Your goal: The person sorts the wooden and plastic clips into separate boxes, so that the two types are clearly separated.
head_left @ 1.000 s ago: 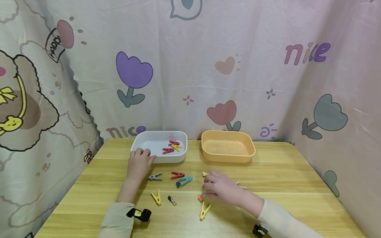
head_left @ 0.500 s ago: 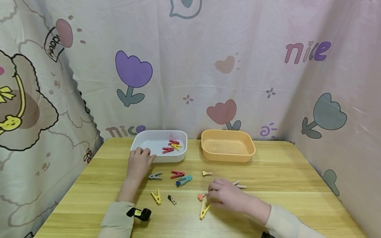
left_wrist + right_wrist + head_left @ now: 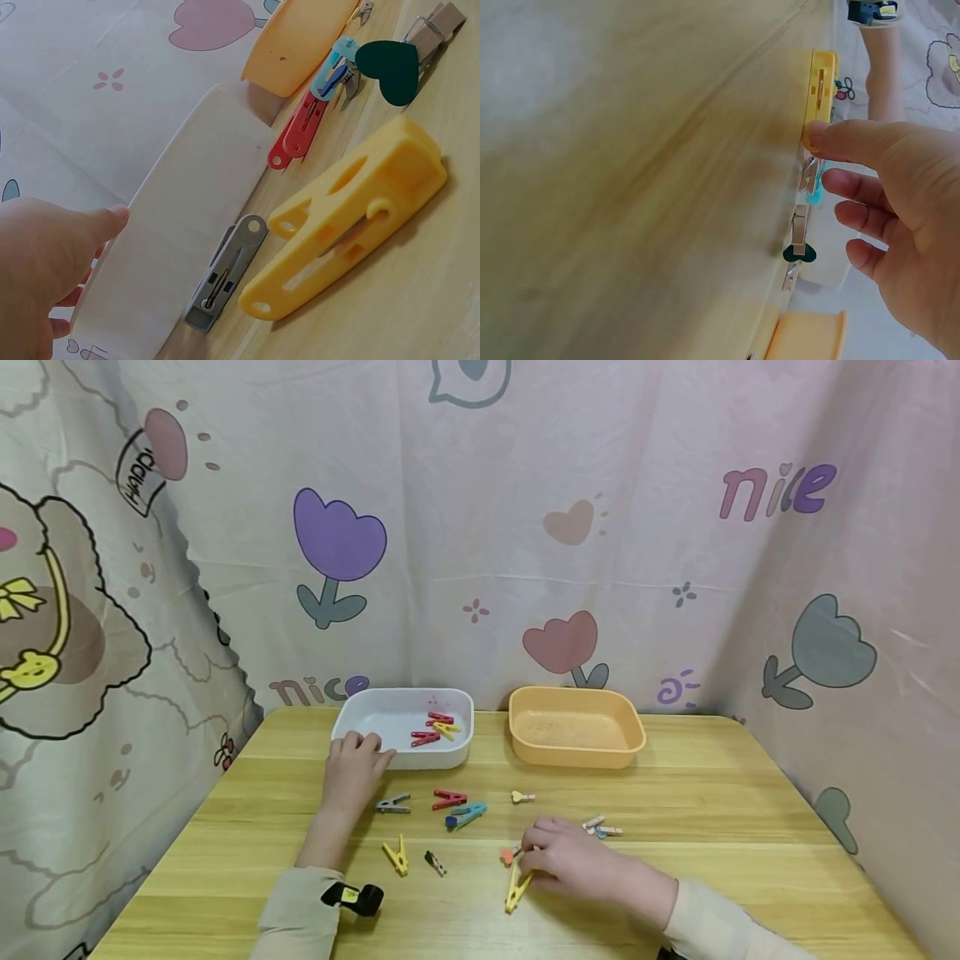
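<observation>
My left hand (image 3: 352,770) holds the near rim of a white plastic tub (image 3: 176,195). Its thumb lies over the outer wall, with the fingers partly hidden inside. Red clothespins (image 3: 425,738) and a yellow one (image 3: 445,731) lie in that tub. On the table, my right hand (image 3: 573,858) pinches the handle end of a yellow clothespin (image 3: 821,82); the thumb shows on it, the index finger is hidden. Right beside these fingers is a small wooden peg with an orange top (image 3: 507,857).
An orange-yellow tub (image 3: 577,758) stands at the back right. Loose on the table are grey (image 3: 393,804), red (image 3: 449,799), blue (image 3: 467,815) and yellow (image 3: 396,856) clothespins. Small wooden pegs include a green-heart one (image 3: 390,71), a cream-heart one (image 3: 522,797) and several by the right hand (image 3: 602,828).
My right hand has moved back toward the near side, from beside the small pegs to the yellow clothespin, uncovering the cream-heart peg. My left hand stays on the white tub.
</observation>
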`<state>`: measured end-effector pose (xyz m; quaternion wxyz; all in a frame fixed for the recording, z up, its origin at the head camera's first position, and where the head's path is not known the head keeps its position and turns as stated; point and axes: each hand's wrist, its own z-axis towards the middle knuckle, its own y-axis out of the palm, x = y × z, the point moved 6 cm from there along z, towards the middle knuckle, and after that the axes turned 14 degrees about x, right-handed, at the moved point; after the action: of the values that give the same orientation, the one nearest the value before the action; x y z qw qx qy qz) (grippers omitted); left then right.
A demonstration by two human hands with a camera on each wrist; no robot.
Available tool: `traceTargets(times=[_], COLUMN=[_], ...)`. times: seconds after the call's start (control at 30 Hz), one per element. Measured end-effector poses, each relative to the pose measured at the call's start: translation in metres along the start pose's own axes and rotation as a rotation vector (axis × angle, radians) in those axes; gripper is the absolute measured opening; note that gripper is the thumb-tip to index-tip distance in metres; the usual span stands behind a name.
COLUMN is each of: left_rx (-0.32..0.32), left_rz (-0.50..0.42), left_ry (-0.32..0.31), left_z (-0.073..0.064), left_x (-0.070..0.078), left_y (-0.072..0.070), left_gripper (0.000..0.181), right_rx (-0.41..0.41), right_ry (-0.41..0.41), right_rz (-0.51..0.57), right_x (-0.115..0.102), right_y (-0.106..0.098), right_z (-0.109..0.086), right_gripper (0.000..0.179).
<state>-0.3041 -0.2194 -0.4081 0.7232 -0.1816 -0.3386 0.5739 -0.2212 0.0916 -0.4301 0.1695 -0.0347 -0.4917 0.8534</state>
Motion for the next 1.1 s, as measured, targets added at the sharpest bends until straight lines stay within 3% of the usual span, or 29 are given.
traceTargets(times=[0.73,1.1], left_rx=[-0.007,-0.016], left_rz=[-0.002,-0.004], left_ry=[-0.011,-0.020], left_z=[0.000,-0.001], left_x=[-0.001,-0.001], left_y=[0.001,0.002], left_gripper=[0.030,0.031], right_rx=[0.025,0.053], right_ry=[-0.020,-0.050], right_rz=[0.015,0.007], right_x=[-0.005,0.000], right_y=[-0.001,-0.006], right_z=[0.013,0.031], right_gripper=[0.009,0.011])
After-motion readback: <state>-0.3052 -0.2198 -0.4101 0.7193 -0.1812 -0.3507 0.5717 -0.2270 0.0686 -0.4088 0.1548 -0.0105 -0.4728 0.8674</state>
